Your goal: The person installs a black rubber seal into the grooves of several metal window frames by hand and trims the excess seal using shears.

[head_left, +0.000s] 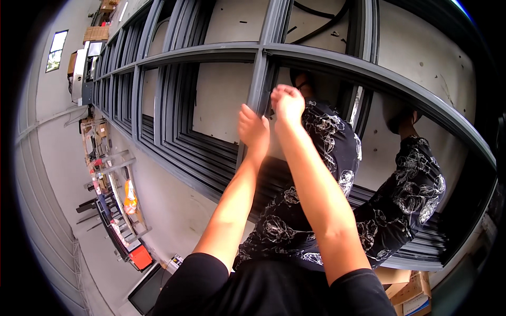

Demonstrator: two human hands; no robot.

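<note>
A stack of long dark grey metal frames (197, 54), divided by crossbars, lies in front of me and around my legs. My left hand (253, 129) is over the near end of a crossbar (258, 87), its fingers loosely bent and the thumb apart. I see nothing in it. Just right of that crossbar is my right hand (288, 105), with its fingers curled together. Whether it pinches something small is hidden, and both hands are slightly blurred. I cannot tell if either touches the metal.
My legs in black patterned trousers (329, 131) stand inside the frame openings. Cardboard boxes (414, 289) are at the lower right. A rack with tools and an orange bag (130, 197) stands at the left. A black hose (321, 26) lies on the floor beyond the rail.
</note>
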